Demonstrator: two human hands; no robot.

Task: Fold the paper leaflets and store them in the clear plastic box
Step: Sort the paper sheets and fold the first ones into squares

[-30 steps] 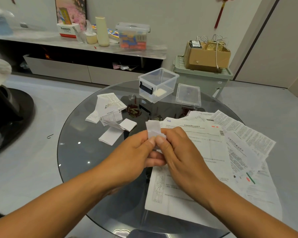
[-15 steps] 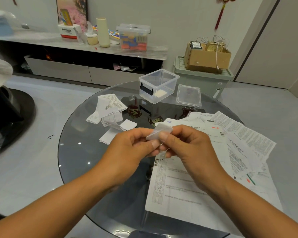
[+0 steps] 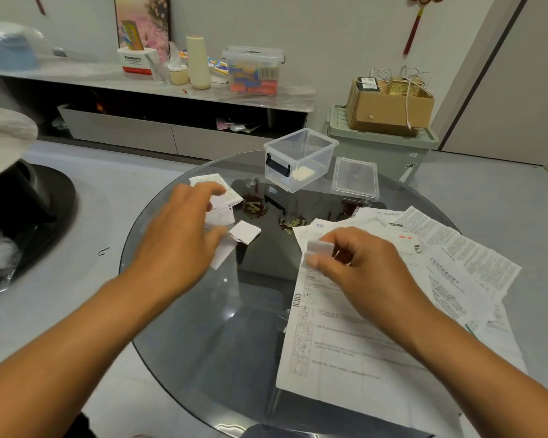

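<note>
The head view looks down on a round, dark glass counter (image 3: 203, 327) standing on a pale grey floor (image 3: 92, 216). Behind it a long low cabinet with a marble-look top (image 3: 178, 86) runs along a white wall, and to the right a brown cardboard box (image 3: 389, 105) sits on a pale green plastic storage bin (image 3: 383, 150).

A spread of large unfolded white printed leaflets (image 3: 361, 336) covers the right side of the counter, overlapping one another. On the left side lies a small pile of folded white leaflets (image 3: 231, 210), with one small folded white square (image 3: 246, 231) just beside it.

The right hand (image 3: 355, 270) hovers over the unfolded sheets, thumb and forefinger pinching a small tightly folded white leaflet (image 3: 319, 248). The left hand (image 3: 181, 235) is spread with its fingers relaxed above the folded pile, gripping nothing; whether it touches the papers cannot be told.

At the far edge of the counter stands the clear plastic box with a dark latch handle (image 3: 301, 159), lid off, holding one small pale folded item on its floor. Its clear flat lid (image 3: 355, 178) lies just to its right. On the cabinet sits a lidded clear plastic tub (image 3: 253, 71) filled with colourful contents.
</note>
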